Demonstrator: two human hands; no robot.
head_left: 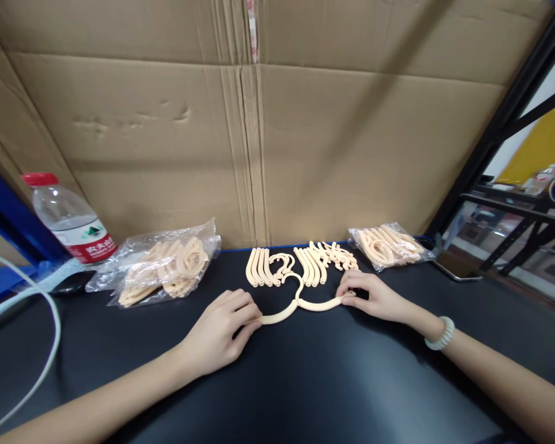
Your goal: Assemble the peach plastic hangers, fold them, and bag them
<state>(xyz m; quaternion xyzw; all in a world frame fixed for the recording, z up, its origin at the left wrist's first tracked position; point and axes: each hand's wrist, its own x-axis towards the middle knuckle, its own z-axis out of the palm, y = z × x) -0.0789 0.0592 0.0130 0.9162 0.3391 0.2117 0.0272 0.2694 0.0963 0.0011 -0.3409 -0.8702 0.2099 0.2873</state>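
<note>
A cream plastic hanger (320,305) with two curved arms and a hook lies low over the black table, its hook pointing to the back. My left hand (224,327) pinches the tip of its left arm. The tip of the right arm is between the fingers of my right hand (372,296). Just behind the hanger are rows of loose cream curved arms (259,268), more curved arms (311,268) and several small hooks (335,254).
Clear bags of cream parts lie at the left (166,265) and right (388,245). A red-capped bottle (71,219) stands at the left, near a white cable (55,333). A phone (456,268) lies at the right. Cardboard (166,142) rises behind the table (305,382).
</note>
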